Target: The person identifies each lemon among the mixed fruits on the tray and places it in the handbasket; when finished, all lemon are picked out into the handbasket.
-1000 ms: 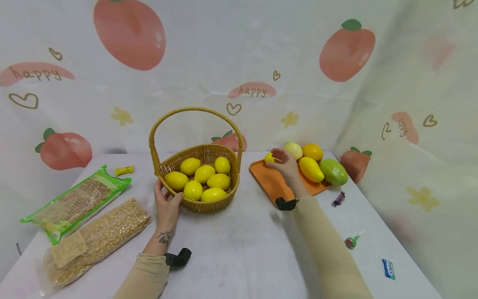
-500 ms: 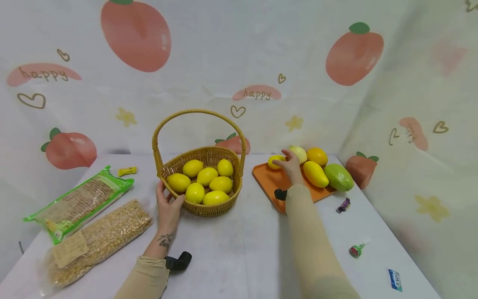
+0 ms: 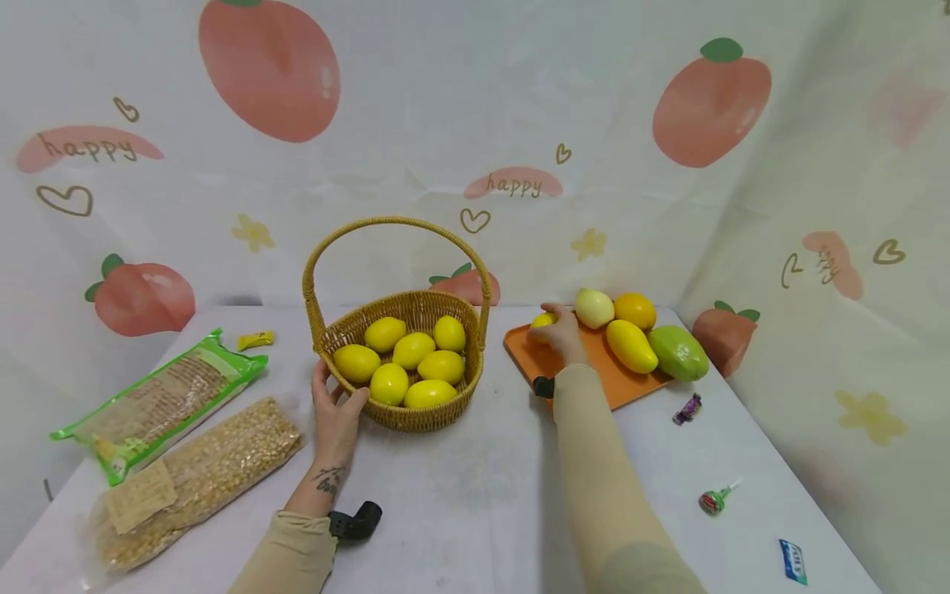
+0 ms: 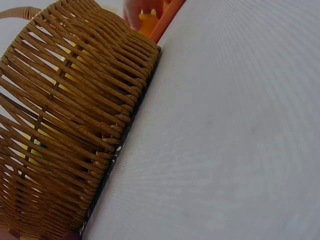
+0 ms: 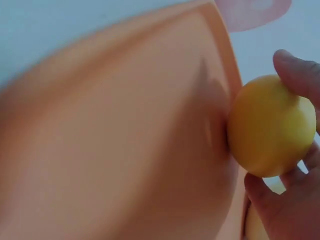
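Observation:
A wicker basket [image 3: 426, 419] with a tall arched handle holds several lemons [image 3: 413, 351]. My left hand [image 3: 336, 417] holds its near left side, thumb by the rim and fingers against the outer wall; the left wrist view shows the woven side [image 4: 75, 100] close up. On the right, my right hand [image 3: 566, 337] grips another lemon [image 5: 270, 125] at the far left part of an orange tray [image 3: 523, 351]. Thumb and fingers curl round this lemon in the right wrist view, and it sits against the tray's surface.
Beside the right hand are a pale round fruit [image 3: 594, 308], an orange [image 3: 635, 312], a yellow mango [image 3: 632, 346] and a green fruit [image 3: 679, 353]. Wrapped sweets and a lollipop [image 3: 714, 500] lie at right. Two grain packs [image 3: 200, 470] lie at left.
My right hand has come down onto the lemon on the tray and its fingers have closed round it. The left hand stays at the basket. The view has shifted slightly.

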Tool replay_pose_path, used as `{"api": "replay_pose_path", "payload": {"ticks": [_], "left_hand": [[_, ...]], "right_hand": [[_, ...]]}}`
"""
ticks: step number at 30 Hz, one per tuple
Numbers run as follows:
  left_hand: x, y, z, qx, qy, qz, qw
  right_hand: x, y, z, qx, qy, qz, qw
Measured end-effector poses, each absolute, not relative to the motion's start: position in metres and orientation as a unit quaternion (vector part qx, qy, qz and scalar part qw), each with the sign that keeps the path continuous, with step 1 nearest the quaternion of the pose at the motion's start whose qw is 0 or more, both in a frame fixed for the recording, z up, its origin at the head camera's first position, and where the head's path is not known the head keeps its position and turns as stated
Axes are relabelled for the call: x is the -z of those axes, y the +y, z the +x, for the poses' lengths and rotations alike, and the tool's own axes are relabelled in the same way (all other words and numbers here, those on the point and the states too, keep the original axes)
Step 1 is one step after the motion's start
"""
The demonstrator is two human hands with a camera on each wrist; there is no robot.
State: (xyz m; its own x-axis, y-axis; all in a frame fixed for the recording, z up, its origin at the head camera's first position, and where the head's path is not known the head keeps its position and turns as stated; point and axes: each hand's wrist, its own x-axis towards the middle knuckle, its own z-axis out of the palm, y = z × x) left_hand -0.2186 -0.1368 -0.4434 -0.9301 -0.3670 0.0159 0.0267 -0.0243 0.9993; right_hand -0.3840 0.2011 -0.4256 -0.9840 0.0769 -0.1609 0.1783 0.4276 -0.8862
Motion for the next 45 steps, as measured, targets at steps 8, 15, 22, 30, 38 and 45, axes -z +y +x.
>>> {"api": "replay_pose_path", "payload": {"ticks": [8, 15, 22, 30, 38, 45], "left_hand": [[0.441, -0.137, -0.218, 0.704, -0.686, 0.120, 0.139], [0.441, -0.138, -0.221, 0.703, -0.688, 0.112, 0.142], [0.439, -0.139, -0.223, 0.707, -0.683, 0.112, 0.145], [0.439, -0.140, -0.224, 0.707, -0.683, 0.110, 0.149], [0.441, -0.141, -0.221, 0.708, -0.680, 0.118, 0.147], [0.444, -0.140, -0.218, 0.706, -0.684, 0.118, 0.144]], "right_hand": [[0.423, 0.201, -0.374, 0.553, 0.828, 0.083, 0.044], [0.396, 0.200, -0.364, 0.659, 0.752, -0.004, 0.020], [0.362, 0.190, -0.333, 0.692, 0.713, -0.110, 0.019], [0.361, 0.169, -0.278, 0.719, 0.660, -0.212, 0.056], [0.380, 0.118, -0.262, 0.705, 0.644, -0.272, 0.116], [0.377, 0.071, -0.275, 0.691, 0.661, -0.260, 0.131]]}}
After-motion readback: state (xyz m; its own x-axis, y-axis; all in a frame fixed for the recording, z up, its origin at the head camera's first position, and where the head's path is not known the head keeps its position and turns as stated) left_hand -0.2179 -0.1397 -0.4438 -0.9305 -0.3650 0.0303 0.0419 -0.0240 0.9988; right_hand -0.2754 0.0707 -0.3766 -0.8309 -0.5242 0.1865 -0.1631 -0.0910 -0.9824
